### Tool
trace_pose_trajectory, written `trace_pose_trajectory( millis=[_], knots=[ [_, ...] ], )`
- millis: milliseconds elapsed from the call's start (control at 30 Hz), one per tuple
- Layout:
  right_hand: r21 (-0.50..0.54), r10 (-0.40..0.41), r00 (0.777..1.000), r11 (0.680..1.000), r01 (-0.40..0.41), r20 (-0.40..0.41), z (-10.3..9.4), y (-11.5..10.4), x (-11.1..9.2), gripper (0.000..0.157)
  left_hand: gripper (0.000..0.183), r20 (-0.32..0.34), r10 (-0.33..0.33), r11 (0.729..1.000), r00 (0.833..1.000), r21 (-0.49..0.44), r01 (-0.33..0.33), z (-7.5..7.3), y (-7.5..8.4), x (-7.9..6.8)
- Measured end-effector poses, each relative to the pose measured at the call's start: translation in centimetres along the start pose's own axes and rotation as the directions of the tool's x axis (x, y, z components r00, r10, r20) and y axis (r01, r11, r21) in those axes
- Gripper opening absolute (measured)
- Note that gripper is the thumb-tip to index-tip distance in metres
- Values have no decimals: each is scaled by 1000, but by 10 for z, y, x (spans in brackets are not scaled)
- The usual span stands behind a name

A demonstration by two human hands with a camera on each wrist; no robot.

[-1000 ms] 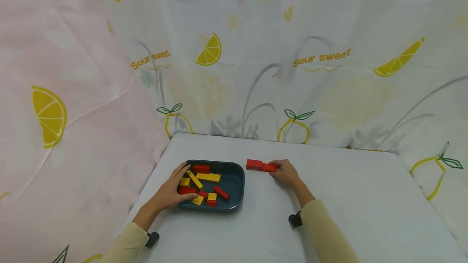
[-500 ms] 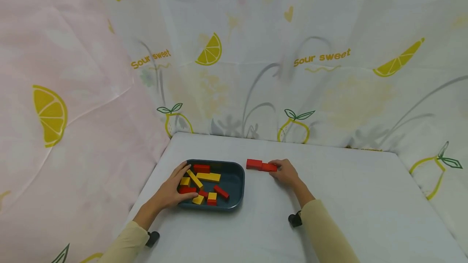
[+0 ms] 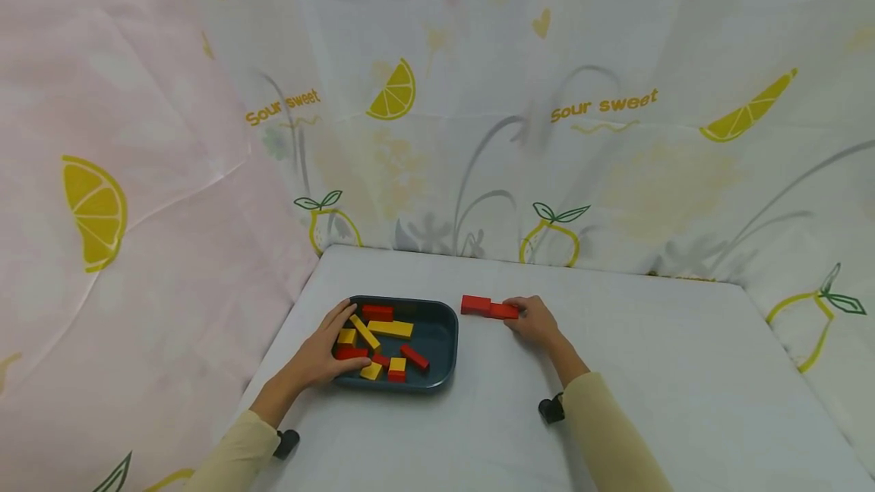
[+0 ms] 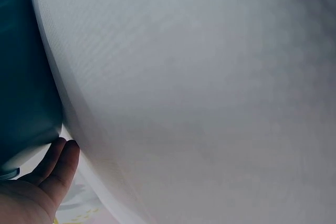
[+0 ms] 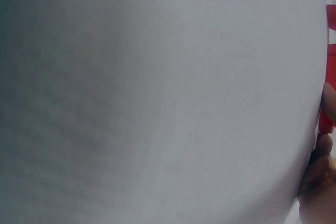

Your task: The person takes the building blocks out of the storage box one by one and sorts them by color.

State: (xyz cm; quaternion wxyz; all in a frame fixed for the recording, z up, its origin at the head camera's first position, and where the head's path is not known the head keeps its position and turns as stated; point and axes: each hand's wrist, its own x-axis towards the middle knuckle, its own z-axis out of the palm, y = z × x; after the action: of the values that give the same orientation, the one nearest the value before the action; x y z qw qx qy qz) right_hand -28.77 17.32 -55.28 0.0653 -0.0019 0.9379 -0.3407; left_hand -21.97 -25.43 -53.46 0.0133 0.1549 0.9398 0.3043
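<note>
A dark blue-grey tray with rounded corners holds several red and yellow blocks, among them a long yellow block and a small red block. My left hand grips the tray's left end, its thumb reaching over the front left part and its fingers at the left rim. In the left wrist view, two fingertips touch the tray's outer wall. Right of the tray, a red block lies end to end with a taller red block. My right hand pinches the lower block's right end.
White cloth covers the table. Behind it hangs a lemon-print curtain, and a pinkish curtain closes off the left side. A small black wrist camera sits by the right sleeve, another black wrist camera by the left.
</note>
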Motion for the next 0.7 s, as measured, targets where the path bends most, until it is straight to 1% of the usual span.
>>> trace_pose_trajectory(
  millis=[167, 433, 533, 700],
  knots=[
    [6, -4, 1000, 1000, 3, 4, 1, 1, 1, 39, 104, 5, -5, 1000, 1000, -5, 5, -1, 1, 0],
    [123, 63, 996, 990, -69, 56, -3, 6, 4, 53, 104, 3, 1, 1000, 1000, -5, -1, 0, -1, 0],
    [148, 73, 995, 986, -84, 74, -6, 9, 5, 58, 104, 6, 5, 1000, 1000, 5, -5, 1, -2, 1],
    [192, 57, 992, 978, -78, 113, -12, 8, 3, 67, 104, 5, -1, 1000, 1000, 2, 1, 2, -3, 1]
  ],
)
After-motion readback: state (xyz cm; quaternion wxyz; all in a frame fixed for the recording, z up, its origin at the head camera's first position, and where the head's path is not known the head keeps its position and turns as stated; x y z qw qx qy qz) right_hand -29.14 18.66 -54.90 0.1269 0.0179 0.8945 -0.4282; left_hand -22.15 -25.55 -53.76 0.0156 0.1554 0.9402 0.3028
